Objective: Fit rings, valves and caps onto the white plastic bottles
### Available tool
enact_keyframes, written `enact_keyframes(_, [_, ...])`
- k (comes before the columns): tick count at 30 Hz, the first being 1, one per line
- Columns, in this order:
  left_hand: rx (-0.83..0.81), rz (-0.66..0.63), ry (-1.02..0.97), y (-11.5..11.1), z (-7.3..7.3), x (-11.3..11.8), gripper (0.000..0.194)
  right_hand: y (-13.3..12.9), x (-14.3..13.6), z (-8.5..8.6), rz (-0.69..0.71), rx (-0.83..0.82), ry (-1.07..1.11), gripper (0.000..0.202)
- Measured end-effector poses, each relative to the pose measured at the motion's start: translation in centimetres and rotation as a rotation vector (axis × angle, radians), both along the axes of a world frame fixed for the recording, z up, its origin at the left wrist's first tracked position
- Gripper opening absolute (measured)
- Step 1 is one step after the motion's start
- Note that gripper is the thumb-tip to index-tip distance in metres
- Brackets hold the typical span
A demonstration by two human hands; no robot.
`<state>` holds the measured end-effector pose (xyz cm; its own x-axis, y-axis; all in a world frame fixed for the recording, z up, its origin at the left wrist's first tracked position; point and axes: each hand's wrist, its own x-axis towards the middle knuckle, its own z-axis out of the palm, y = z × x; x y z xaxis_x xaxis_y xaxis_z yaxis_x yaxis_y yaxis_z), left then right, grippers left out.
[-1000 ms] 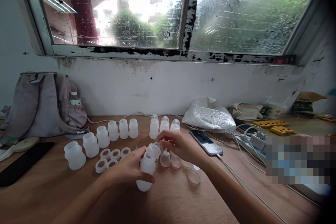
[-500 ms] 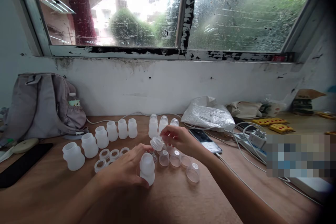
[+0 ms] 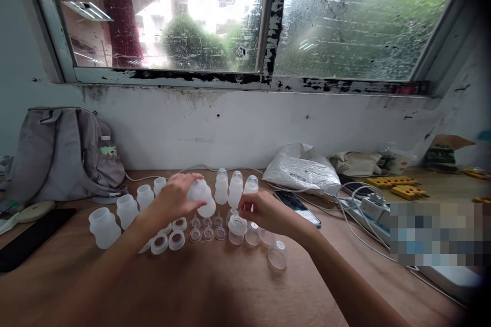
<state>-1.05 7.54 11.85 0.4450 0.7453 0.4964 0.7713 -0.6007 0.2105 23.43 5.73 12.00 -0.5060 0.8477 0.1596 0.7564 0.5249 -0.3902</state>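
Observation:
My left hand [image 3: 175,195] is wrapped round a frosted white bottle [image 3: 202,198], tilted above the table. Pinched in my right hand [image 3: 251,208] is a clear nipple-and-ring piece [image 3: 238,225], just over the clear domed caps [image 3: 276,254]. Behind my hands stand three capped bottles [image 3: 221,186]. More open bottles [image 3: 104,227] form a slanting row at the left, partly hidden by my left hand. White rings [image 3: 177,240] lie in front of my left wrist, and several small clear nipples [image 3: 207,233] lie between them and the caps.
A grey backpack [image 3: 65,153] and a black flat object [image 3: 34,237] are at the left. At the right are a silver bag [image 3: 301,168], a phone [image 3: 297,207], white cables and a power strip [image 3: 368,225]. The wall and window rise behind.
My left hand has moved up and back with the bottle, which is now tilted. My right hand has lowered slightly with the clear piece, uncovering the small nipples between the hands.

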Motion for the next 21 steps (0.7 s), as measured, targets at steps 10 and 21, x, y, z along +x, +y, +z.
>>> enact_keyframes(10, [0.061,0.165,0.384,8.6,-2.3,2.4,0.046,-1.3,-0.7,-0.5,0.047,-0.032,-0.167,0.006])
enact_keyframes(21, [0.19,0.229,0.327,10.3,-5.4,2.4,0.051,-1.0,-0.1,-0.3,-0.005,0.026,-0.218,0.01])
